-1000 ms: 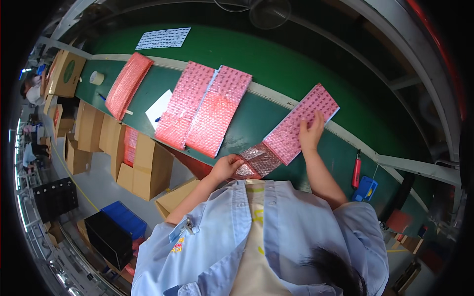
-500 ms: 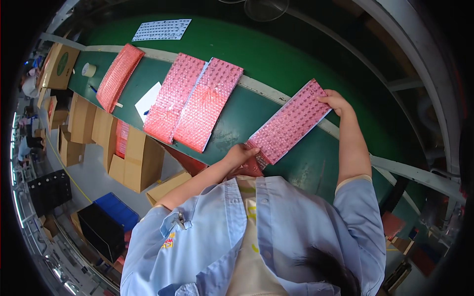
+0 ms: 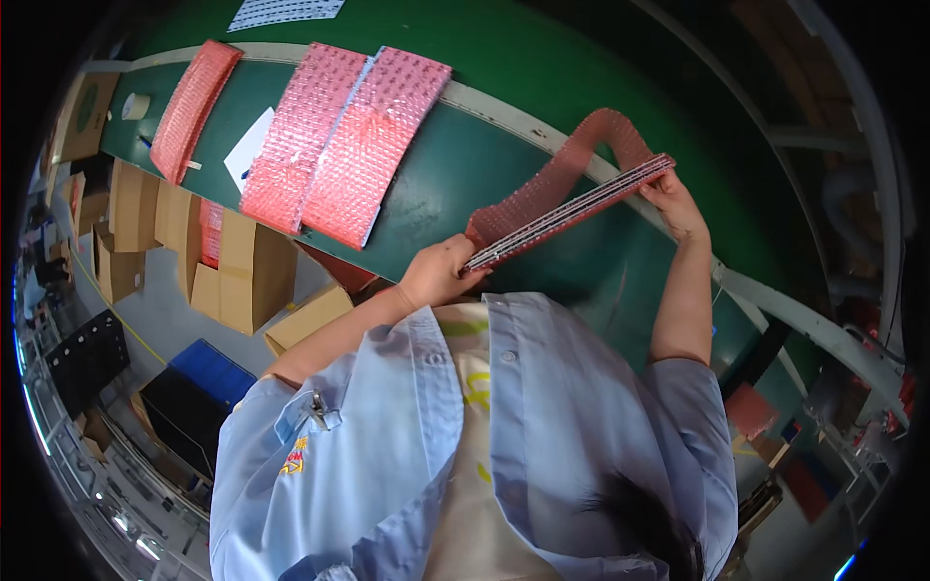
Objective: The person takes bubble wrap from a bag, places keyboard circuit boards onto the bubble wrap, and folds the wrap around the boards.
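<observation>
A thin stack of flat panels [image 3: 572,217], seen edge-on with light and dark layers, is held slantwise above the green table [image 3: 426,184]. Red bubble wrap [image 3: 542,198] runs along its underside, and a loose length arches up on the far side. My left hand [image 3: 441,271] is closed on the stack's near left end, where the fingers also touch the wrap. My right hand [image 3: 681,205] pinches the far right end between thumb and fingers. To the left lie two bubble-wrapped bundles, one [image 3: 300,136] beside the other [image 3: 380,150], close together.
Another wrapped bundle [image 3: 196,114], a tape roll [image 3: 136,106] and white paper [image 3: 248,150] lie farther left. A panel with dark rows [image 3: 286,12] is at the far edge. Cardboard boxes [image 3: 257,276] and a blue crate [image 3: 215,372] stand below the table's left side.
The stack has been turned from its pink-wrapped face to its edge. A length of bubble wrap now arches loose behind it. The view has shifted, so the table things appear higher.
</observation>
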The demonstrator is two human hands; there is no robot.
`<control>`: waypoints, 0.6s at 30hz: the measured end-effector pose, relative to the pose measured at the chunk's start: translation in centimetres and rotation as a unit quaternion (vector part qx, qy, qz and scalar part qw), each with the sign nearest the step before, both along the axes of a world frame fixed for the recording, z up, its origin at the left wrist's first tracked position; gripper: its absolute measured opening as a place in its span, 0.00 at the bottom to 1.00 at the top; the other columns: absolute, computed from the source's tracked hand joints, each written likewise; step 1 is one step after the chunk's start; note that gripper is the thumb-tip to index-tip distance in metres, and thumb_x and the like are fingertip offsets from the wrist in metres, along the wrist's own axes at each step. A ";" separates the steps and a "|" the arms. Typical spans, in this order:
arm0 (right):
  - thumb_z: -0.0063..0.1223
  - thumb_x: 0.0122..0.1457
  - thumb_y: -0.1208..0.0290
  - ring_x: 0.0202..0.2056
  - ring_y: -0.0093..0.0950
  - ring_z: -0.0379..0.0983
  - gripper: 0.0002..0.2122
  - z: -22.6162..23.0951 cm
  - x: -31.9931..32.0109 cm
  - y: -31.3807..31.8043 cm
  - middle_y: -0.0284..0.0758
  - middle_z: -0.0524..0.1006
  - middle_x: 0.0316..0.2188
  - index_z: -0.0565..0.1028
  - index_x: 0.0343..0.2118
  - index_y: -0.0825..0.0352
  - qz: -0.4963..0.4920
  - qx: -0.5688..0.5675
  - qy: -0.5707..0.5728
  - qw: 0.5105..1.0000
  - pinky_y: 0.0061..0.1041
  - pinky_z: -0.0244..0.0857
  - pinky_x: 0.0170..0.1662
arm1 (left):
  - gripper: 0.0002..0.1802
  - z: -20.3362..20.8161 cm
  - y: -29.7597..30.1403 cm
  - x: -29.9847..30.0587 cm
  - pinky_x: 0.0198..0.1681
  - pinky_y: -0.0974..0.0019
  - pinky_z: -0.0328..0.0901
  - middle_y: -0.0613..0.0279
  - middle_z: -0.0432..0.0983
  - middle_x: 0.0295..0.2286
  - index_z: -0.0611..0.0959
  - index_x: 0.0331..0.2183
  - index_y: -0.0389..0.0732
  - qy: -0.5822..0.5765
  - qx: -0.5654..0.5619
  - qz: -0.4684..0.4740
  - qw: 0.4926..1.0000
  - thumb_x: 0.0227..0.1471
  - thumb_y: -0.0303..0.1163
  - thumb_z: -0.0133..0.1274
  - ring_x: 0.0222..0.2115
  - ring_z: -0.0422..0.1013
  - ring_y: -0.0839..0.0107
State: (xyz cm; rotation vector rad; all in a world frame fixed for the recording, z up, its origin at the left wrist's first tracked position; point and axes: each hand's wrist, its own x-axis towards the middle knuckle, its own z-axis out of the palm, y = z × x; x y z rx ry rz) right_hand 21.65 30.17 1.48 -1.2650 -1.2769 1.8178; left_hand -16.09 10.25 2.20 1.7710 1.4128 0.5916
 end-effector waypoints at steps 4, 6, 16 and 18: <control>0.54 0.54 0.83 0.51 0.21 0.65 0.22 -2.3 1.2 -1.1 0.27 0.70 0.46 0.65 0.52 0.64 0.015 -0.027 -0.007 0.999 0.23 0.57 0.57 | 0.16 0.0 0.0 0.0 0.30 0.55 0.65 0.56 0.70 0.28 0.72 0.29 0.40 0.015 -0.025 -0.041 0.999 0.46 0.39 0.60 0.29 0.70 0.53; 0.53 0.54 0.83 0.49 0.21 0.65 0.21 -2.3 1.0 -1.2 0.27 0.70 0.45 0.66 0.51 0.64 0.004 -0.021 -0.003 1.000 0.23 0.58 0.55 | 0.16 0.3 0.0 0.0 0.30 0.56 0.65 0.57 0.70 0.29 0.73 0.30 0.41 0.024 -0.019 -0.043 0.999 0.47 0.39 0.59 0.28 0.70 0.54; 0.55 0.54 0.82 0.47 0.21 0.67 0.19 -1.9 1.1 -1.4 0.28 0.71 0.42 0.67 0.49 0.65 0.002 -0.029 -0.011 1.000 0.23 0.62 0.54 | 0.18 0.9 0.0 0.3 0.30 0.56 0.67 0.58 0.70 0.29 0.73 0.32 0.42 0.073 -0.019 -0.064 0.995 0.46 0.43 0.59 0.28 0.71 0.55; 0.55 0.54 0.81 0.46 0.21 0.68 0.18 -1.6 0.8 -1.5 0.28 0.72 0.42 0.68 0.48 0.65 -0.005 -0.032 -0.008 0.999 0.23 0.62 0.54 | 0.20 0.4 0.0 0.2 0.29 0.55 0.66 0.56 0.70 0.28 0.73 0.30 0.41 0.068 -0.014 -0.059 0.996 0.45 0.44 0.61 0.28 0.70 0.53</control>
